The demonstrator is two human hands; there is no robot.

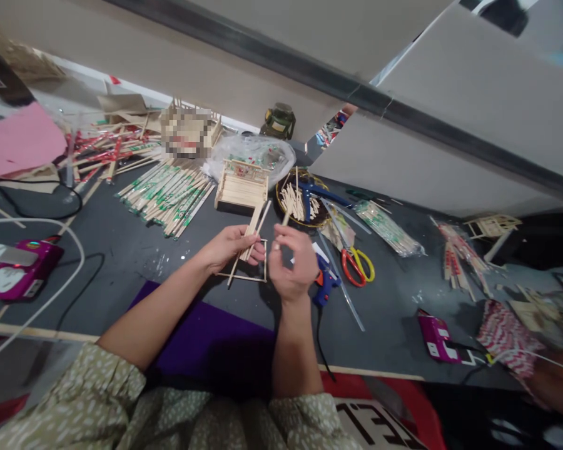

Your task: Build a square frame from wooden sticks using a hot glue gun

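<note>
My left hand [237, 249] is closed around a few thin wooden sticks [261, 219], which point away from me. Just to its right, my right hand [293, 262] is raised with thumb and fingers pinched on a short wooden stick [286, 219]. Under my hands a thin wooden frame [265, 269] lies on the grey table, partly hidden. Beyond them stands a small wooden model [241, 190] with a slatted surface. A dark round basket [281, 215] holds many short stick pieces. A blue glue gun [327, 284] lies right of my right hand, near scissors [356, 265] with red and yellow handles.
Packed chopsticks [166, 197] are spread at the back left; another pack [389, 228] lies right. A purple sheet [216, 340] lies under my forearms. Magenta power boxes [23, 269] with cables sit at both sides. Another person's arm [556, 381] shows at the right edge.
</note>
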